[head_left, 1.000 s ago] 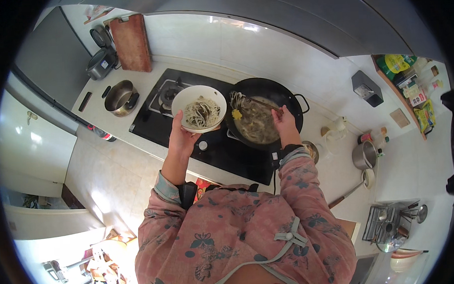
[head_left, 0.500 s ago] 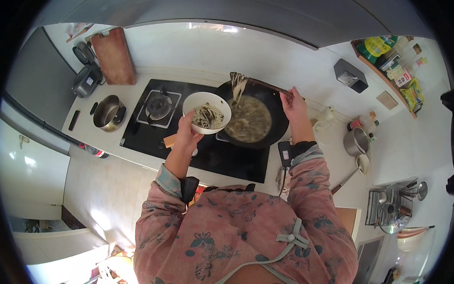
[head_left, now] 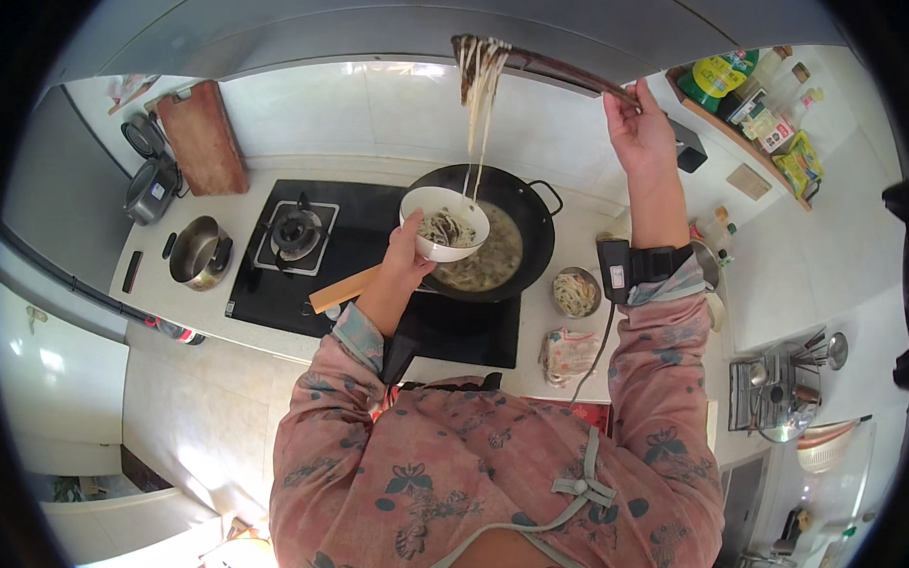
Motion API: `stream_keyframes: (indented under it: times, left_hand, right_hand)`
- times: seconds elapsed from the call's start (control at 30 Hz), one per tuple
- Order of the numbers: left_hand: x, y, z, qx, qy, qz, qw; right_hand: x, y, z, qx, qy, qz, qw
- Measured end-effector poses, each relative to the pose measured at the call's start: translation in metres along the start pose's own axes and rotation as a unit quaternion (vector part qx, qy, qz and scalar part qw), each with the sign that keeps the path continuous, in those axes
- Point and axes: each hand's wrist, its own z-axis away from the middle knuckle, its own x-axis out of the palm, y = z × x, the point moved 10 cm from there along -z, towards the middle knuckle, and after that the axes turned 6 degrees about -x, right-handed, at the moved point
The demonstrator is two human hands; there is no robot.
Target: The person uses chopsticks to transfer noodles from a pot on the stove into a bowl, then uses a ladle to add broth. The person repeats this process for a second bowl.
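My left hand (head_left: 403, 254) grips a white bowl (head_left: 418, 202) by its near-left side, thumb over the rim. Pale noodles with dark strips (head_left: 449, 227) lie in it. High above the bowl, my right hand (head_left: 637, 127) holds long dark chopsticks (head_left: 572, 73). From their far end hangs a bundle of noodles (head_left: 481, 73), with a few strands trailing down to the bowl. Behind and beneath the bowl sits a black wok (head_left: 540, 231) of cloudy broth with bits in it (head_left: 498, 247). Its wooden handle (head_left: 345, 288) points left, partly behind my left forearm.
An uncovered burner (head_left: 298, 229) lies left of the wok, and a steel pot (head_left: 201, 253) stands on the counter beyond. Right of the hob are a metal bowl of noodles (head_left: 576, 292) and a plastic packet (head_left: 569, 356). The hood (head_left: 366, 32) overhangs the far side.
My right hand has risen, lifting the chopsticks and noodles from over the wok to high above the bowl. The bowl sits further right in view, and the metal bowl of noodles shows now.
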Motion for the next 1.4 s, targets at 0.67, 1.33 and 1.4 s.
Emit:
stream_keyframes:
  times: [0.67, 1.33, 1.4]
  left_hand:
    - [-0.015, 0.045, 0.03, 0.142, -0.022, 0.087, 0.986]
    - [-0.049, 0.061, 0.087, 0.185, -0.097, 0.131, 0.969]
    - [-0.049, 0.059, 0.089, 0.179, -0.098, 0.127, 0.971]
  right_hand:
    - [-0.08, 0.059, 0.104, -0.045, -0.195, 0.577, 0.792]
    - [-0.104, 0.228, 0.092, 0.015, -0.203, 0.485, 0.851]
    - [-0.112, 0.224, 0.09, 0.01, -0.182, 0.422, 0.888]
